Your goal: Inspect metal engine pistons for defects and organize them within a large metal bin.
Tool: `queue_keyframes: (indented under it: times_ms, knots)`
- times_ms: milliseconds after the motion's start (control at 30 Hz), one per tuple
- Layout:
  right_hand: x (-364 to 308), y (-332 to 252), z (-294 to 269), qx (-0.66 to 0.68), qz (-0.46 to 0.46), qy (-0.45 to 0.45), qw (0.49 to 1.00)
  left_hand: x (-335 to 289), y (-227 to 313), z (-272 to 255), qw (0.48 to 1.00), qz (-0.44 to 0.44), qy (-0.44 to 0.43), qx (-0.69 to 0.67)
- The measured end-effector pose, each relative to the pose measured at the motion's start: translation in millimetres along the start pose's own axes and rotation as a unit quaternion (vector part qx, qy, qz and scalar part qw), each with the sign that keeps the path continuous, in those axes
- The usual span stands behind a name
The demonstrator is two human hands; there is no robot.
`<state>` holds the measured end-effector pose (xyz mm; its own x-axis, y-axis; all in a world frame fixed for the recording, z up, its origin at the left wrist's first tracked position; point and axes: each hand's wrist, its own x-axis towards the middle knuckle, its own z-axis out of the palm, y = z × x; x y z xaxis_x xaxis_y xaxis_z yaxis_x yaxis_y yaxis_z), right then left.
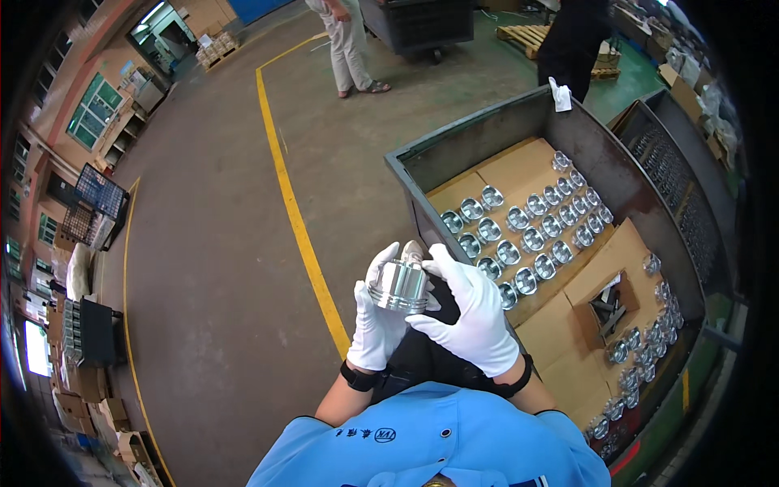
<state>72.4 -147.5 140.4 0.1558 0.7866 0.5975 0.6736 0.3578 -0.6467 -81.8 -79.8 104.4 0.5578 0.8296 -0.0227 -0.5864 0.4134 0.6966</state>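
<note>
Both hands wear white gloves and hold a shiny silver piston (401, 282) up in front of my body. It sits tilted, with its grooved ring end lower. My left hand (375, 325) wraps the piston from the left side, its fingers partly hidden behind the metal. My right hand (473, 315) closes on it from the right, thumb low by the rings and fingers near the upper end. To the right, a grey metal bin (477, 128) holds several rows of similar pistons (525, 281) on cardboard sheets (527, 166).
Inside the bin, a small cardboard box (587, 320) of dark pieces stands beside another group of pistons (647, 354). A white paper (560, 95) hangs on the bin's far rim. Two people (349, 49) stand beyond, near a dark cart (418, 24). A yellow floor line (286, 187) runs left of me.
</note>
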Motion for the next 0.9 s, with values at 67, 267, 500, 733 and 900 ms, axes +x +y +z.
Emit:
queue_keyframes:
  times_ms: [67,267,500,733,900]
  knots:
    - [-2,-2,5,-0.003,-0.002,-0.009,1.000,-3,1,-2,1.000,0.004,-0.014,0.027]
    - [-6,2,5,0.023,-0.017,0.007,1.000,-5,7,9,0.998,-0.001,0.039,0.053]
    - [-4,-4,2,0.038,-0.012,0.007,0.999,-11,14,14,0.997,-0.017,0.031,0.073]
    - [-4,-4,-1,0.053,-0.012,-0.001,0.999,-11,13,2,0.998,-0.032,-0.045,0.022]
    - [0,-8,-3,0.018,-0.039,-0.001,0.999,-13,6,-1,0.998,0.012,-0.025,0.064]
